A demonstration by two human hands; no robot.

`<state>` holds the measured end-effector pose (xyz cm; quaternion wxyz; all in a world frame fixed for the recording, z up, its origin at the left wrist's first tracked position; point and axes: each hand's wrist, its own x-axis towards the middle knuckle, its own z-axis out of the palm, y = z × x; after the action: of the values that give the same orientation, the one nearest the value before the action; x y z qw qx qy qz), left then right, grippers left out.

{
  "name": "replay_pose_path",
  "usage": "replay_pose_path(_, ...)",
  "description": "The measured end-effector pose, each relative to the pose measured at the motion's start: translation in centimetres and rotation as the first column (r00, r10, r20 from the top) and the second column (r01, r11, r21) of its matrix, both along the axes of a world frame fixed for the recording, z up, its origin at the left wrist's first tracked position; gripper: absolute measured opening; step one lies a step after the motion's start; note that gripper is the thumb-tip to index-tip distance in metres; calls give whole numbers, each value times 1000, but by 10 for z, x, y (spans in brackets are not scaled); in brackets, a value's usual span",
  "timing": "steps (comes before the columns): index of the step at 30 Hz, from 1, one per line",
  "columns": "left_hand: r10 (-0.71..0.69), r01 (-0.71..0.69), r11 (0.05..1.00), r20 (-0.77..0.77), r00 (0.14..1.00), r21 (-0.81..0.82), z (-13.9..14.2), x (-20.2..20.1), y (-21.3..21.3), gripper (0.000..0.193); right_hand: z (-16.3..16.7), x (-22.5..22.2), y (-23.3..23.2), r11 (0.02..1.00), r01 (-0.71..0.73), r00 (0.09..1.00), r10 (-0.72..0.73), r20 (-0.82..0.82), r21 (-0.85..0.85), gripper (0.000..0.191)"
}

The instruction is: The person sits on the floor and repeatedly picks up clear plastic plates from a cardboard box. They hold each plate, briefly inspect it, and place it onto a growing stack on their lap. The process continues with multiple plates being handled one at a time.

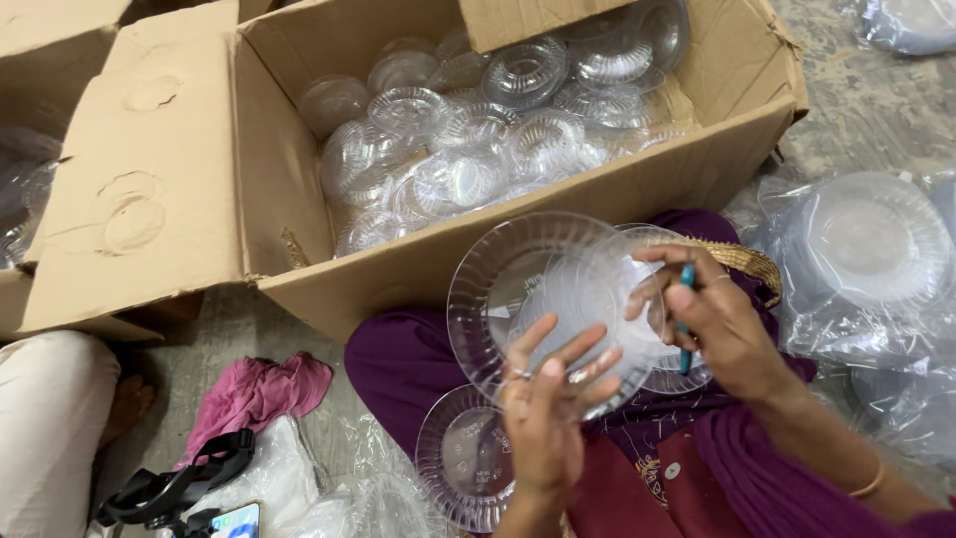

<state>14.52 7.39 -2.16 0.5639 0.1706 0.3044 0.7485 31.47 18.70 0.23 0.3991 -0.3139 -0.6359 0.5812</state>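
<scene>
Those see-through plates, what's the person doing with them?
A person sitting on the floor holds a clear plastic plate up over their lap. The left hand supports its lower edge, and the right hand grips its right side with a teal pen tucked between the fingers. Another clear plate rests on the lap below. An open cardboard box in front is full of the same plates, and bagged plates lie to the right.

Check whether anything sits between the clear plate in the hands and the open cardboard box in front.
Nothing visible does. The clear plate, held by the left hand and right hand, is just in front of the cardboard box. Only the box's near wall stands between; its top is open, with plates inside.
</scene>
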Motion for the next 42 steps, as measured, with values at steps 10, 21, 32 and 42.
replay_pose_path(10,-176,166,982,-130,976,-87,26,-42,-40,48,8,41,18,816,-429,864,246,439,387,86)
replay_pose_path(21,-341,323,936,-133,931,-136,34,-48,-44,44,26,30,26,730,-551,816,367,447,405,90)
replay_pose_path(32,-309,285,948,-186,933,-143,36,-49,-45,44,5,32,31,675,-536,832,321,452,508,89)
replay_pose_path(42,-213,178,970,-227,950,-165,41,-47,-43,45,-9,33,17,689,-464,841,147,520,556,89)
